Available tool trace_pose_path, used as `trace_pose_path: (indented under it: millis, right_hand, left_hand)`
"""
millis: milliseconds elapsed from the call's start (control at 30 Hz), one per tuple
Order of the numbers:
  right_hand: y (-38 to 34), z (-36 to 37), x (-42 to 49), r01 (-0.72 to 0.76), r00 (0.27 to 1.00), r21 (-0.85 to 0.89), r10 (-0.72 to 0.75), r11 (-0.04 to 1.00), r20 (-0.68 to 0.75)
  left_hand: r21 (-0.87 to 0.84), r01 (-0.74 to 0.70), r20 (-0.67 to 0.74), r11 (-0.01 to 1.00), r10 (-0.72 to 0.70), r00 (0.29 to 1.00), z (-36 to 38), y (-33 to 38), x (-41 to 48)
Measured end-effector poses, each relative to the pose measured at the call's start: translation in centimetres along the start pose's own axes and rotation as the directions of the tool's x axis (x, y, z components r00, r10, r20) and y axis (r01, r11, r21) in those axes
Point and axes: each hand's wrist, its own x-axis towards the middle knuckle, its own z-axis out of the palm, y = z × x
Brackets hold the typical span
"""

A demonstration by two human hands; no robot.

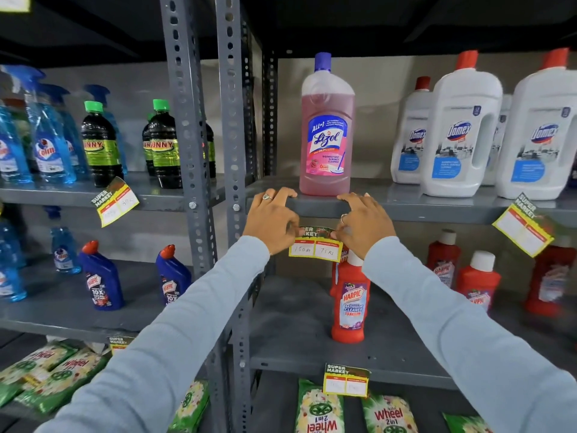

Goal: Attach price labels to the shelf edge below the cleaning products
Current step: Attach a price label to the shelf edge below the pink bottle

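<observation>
A yellow price label (315, 249) with a dark "Super Market" header hangs just below the grey shelf edge (315, 205), under a pink Lizol bottle (326, 129). My left hand (273, 218) pinches the label's upper left corner with the thumb, its fingers curled over the shelf edge. On the other side, my right hand (363, 225) pinches the upper right corner, fingertips resting on the same edge. The label reads "150ml" and "75 Rs". Its top is partly hidden by my fingers.
White Domex bottles (462, 132) stand to the right, dark green-capped bottles (165, 145) and blue spray bottles (50, 135) to the left. Other labels hang at the left shelf (115, 201), right shelf (524, 228) and lower shelf (346, 380). A red Harpic bottle (349, 298) stands below. A perforated upright post (231, 120) flanks my left hand.
</observation>
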Motion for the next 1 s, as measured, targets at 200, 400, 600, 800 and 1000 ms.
trace_pose_path:
  millis: [200,400,600,800,1000]
  right_hand:
    - [0.5,-2.3,1.3,-0.033,0.998,0.230,0.020,0.973,0.059]
    - [0.2,-2.6,2.2,-0.113,0.992,0.285,0.092,0.952,0.084]
    - [0.0,-2.2,2.8,-0.173,0.985,0.257,0.166,0.951,0.051]
    - [0.7,-1.9,3.0,-0.250,0.962,0.318,0.272,0.914,-0.027]
    - [0.4,-1.5,2.5,-0.238,0.949,0.389,0.298,0.890,-0.100]
  left_hand:
    - [-0.193,0.039,0.041,0.980,-0.032,0.999,-1.6,-0.9,2.2]
    - [-0.202,0.068,0.074,0.977,-0.054,0.996,-1.9,-0.9,3.5]
    - [-0.191,0.070,0.015,0.979,-0.068,0.998,-1.2,-1.0,3.2]
    - [-0.233,0.102,-0.084,0.967,-0.125,0.989,-0.3,-0.4,2.2]
    - [-0.280,0.207,-0.060,0.937,-0.232,0.971,0.1,0.7,2.4]
